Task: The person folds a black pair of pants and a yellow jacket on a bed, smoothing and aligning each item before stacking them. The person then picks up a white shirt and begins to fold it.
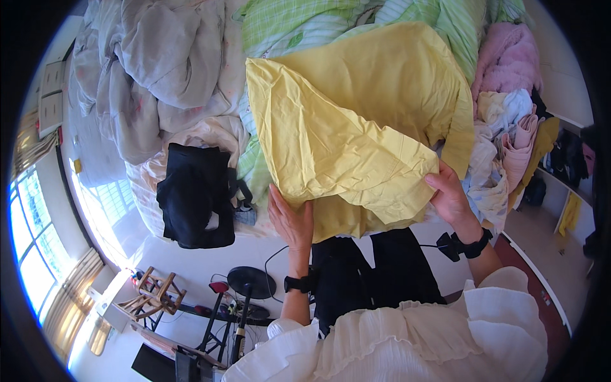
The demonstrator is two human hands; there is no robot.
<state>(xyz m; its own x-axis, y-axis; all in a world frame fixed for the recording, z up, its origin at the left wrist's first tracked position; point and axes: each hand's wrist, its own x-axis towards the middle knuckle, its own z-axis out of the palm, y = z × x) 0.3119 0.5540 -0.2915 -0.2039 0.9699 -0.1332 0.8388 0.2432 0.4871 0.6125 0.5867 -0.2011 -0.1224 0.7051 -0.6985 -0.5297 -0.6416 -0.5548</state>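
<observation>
A large yellow garment (344,159) is spread over the bed in front of me, wrinkled, with its near layer folded across the rest. I cannot make out its exact kind. My right hand (453,198) pinches its right corner between thumb and fingers. At the lower left edge, my left hand (291,219) has the cloth between its thumb and fingers, partly hidden by the folds. Both wrists wear black bands. To the left of my left hand lies a folded black garment (196,194), with a small piece of denim (245,216) beside it.
Grey bedding (162,63) is heaped at the far left, and a green patterned quilt (305,28) lies behind the yellow cloth. A pink fluffy item (509,60) and several folded clothes (506,140) line the right side. Wooden stools (156,293) stand on the floor at lower left.
</observation>
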